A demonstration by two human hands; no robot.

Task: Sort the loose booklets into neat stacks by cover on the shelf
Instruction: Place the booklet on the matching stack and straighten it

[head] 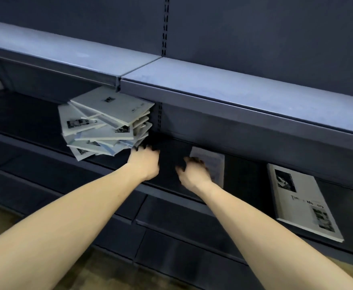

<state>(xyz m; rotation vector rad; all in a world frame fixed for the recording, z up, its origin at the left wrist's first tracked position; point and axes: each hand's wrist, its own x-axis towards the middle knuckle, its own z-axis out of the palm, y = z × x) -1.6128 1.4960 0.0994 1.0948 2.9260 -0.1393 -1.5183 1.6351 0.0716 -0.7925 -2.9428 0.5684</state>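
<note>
Right of the messy booklet pile [106, 122], my left hand [145, 162] and right hand [193, 174] are hovering, fingers loosely curled, holding nothing.

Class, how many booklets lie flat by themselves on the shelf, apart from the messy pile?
2: a blurred booklet beside the right hand, and a large booklet further right. Others may be hidden beyond the frame's right edge.
</note>
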